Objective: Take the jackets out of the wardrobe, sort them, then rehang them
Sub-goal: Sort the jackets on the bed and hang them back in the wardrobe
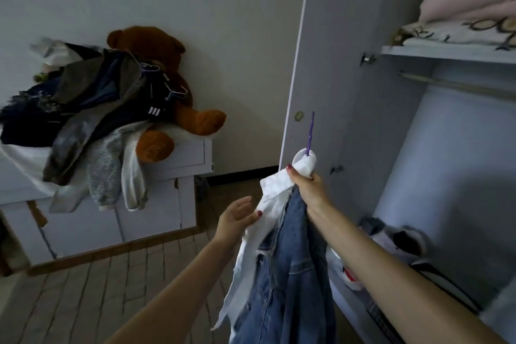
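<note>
Just beside the wardrobe door, right hand grips jackets.

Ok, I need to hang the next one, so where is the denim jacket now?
In the head view the denim jacket hangs low and centre from the right hand, which grips its collar below a purple hanger hook, in front of the open wardrobe.
</note>
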